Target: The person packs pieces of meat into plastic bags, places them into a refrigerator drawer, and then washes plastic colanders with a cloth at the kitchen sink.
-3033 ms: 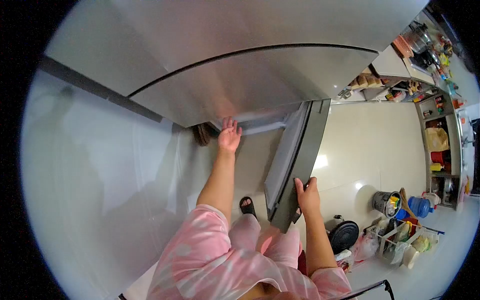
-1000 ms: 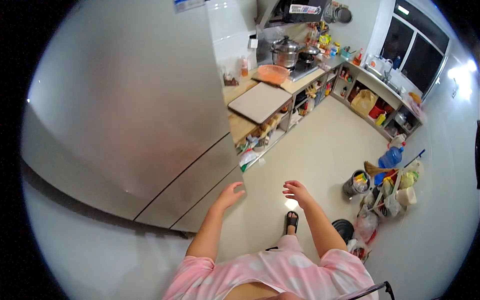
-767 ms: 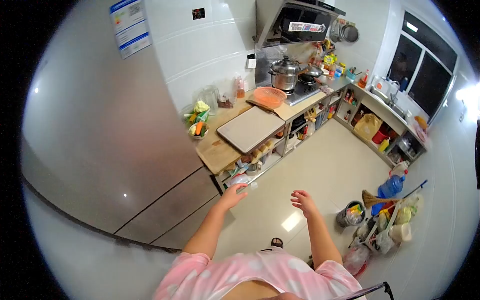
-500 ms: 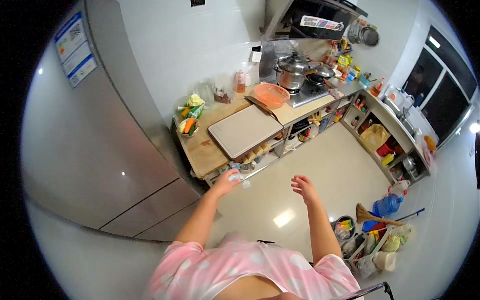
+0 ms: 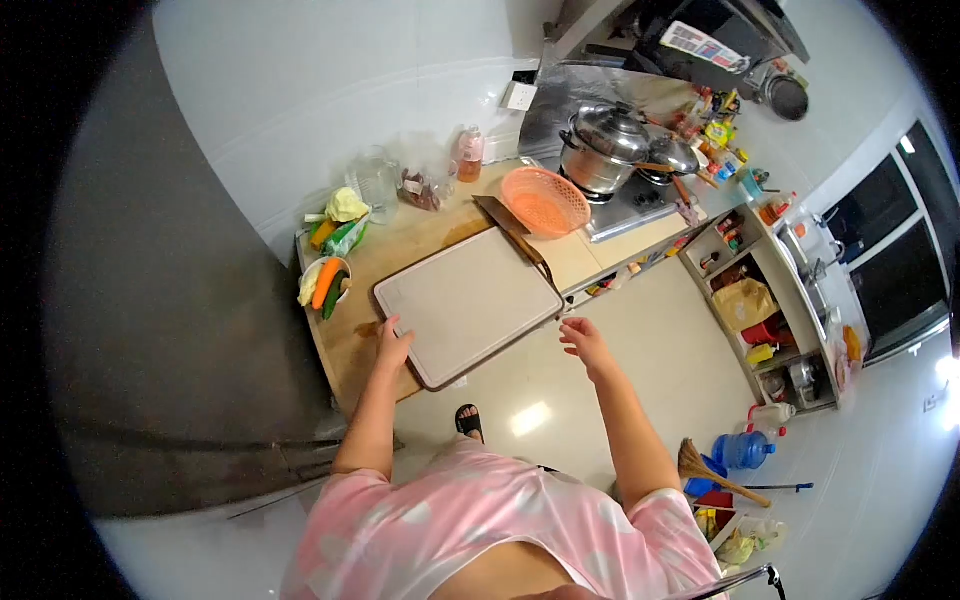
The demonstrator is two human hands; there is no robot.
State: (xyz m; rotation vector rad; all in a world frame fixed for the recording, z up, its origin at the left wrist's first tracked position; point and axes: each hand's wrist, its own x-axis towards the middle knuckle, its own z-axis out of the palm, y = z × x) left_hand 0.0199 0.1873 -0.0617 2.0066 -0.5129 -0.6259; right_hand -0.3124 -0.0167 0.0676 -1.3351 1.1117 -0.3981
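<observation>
Head view: the person's left grip (image 5: 393, 343), fingers spread, is at the cutting board's (image 5: 468, 310) left edge, contact unclear; the right grip (image 5: 585, 345), slack and bare, is just off its right corner. Steady handling would likely want support from both sides, fingers clear of the cleaver (image 5: 512, 230) beyond.

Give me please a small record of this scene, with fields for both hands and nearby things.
Left hand: fingers at the left edge of the beige rectangular cutting board; grip uncertain
Right hand: open, no held thing visible, near the board's right corner
Tool: dark broad-bladed knife along the board's upper-right edge
Container: oval orange plastic basket beside the knife
Vegetables: long orange carrot and dark green vegetable, left of the board
Cooking: lidded silver metal pot on the silver stove
</observation>
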